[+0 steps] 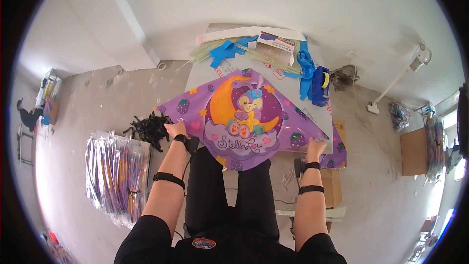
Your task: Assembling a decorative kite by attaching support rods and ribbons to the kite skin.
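A purple kite [246,149] with a cartoon rabbit on an orange moon is spread out before me, its lower point hanging over my lap. My left hand [176,128] grips its left side near the wing tip, fingers closed on the edge. On the other side my right hand [316,147] pinches the kite's right edge. Just beyond that hand shows more purple printed fabric [338,159]; whether it belongs to the same kite I cannot tell. The far part of the kite lies over the pale tabletop [195,79].
Thin pale rods [204,53], blue strips [223,54] and an open box [274,46] lie at the table's far end. A blue tape dispenser [320,88] stands right. Left are black straps [150,129] and many packaged kites [117,176]. A person [30,116] is far left.
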The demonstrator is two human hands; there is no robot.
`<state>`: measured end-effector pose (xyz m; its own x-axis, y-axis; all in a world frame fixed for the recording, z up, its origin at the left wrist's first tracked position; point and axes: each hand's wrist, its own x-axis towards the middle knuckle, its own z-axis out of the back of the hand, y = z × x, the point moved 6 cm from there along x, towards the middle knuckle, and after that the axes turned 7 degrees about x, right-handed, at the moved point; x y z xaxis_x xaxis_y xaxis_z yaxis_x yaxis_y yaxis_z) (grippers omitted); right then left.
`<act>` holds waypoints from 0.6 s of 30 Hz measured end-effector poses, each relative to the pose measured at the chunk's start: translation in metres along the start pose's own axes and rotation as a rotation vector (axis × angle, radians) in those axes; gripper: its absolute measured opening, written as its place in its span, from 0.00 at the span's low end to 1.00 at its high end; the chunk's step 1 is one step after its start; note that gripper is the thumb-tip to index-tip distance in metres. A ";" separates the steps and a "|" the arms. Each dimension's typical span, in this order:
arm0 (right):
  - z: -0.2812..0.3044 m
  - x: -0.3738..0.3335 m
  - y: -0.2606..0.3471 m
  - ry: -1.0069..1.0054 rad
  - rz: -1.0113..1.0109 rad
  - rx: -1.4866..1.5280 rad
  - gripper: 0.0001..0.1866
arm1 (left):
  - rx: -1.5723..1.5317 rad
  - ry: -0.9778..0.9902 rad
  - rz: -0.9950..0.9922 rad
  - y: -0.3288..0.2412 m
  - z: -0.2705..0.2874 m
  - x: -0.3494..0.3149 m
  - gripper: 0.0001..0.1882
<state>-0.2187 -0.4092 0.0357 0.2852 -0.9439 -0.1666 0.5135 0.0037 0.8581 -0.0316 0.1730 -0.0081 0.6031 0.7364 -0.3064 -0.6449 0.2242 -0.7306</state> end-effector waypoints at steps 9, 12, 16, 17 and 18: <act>-0.080 -0.049 0.040 0.551 0.874 -0.896 0.32 | 1.015 0.531 -0.941 -0.046 -0.052 -0.058 0.36; -0.093 -0.044 0.036 0.565 0.824 -0.997 0.32 | 1.130 0.598 -0.867 -0.047 -0.062 -0.047 0.38; -0.106 -0.032 0.037 0.524 0.831 -0.926 0.32 | 1.181 0.607 -0.863 -0.056 -0.073 -0.034 0.41; -0.110 -0.030 0.037 0.527 0.832 -0.928 0.32 | 1.181 0.608 -0.860 -0.059 -0.076 -0.032 0.41; -0.113 -0.028 0.038 0.487 0.858 -0.931 0.32 | 1.180 0.598 -0.865 -0.062 -0.078 -0.029 0.41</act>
<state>-0.1159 -0.3450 0.0188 0.9448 -0.3201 -0.0695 0.3274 0.9302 0.1662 0.0279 0.0878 -0.0014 0.8737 -0.1565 -0.4607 0.1632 0.9863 -0.0256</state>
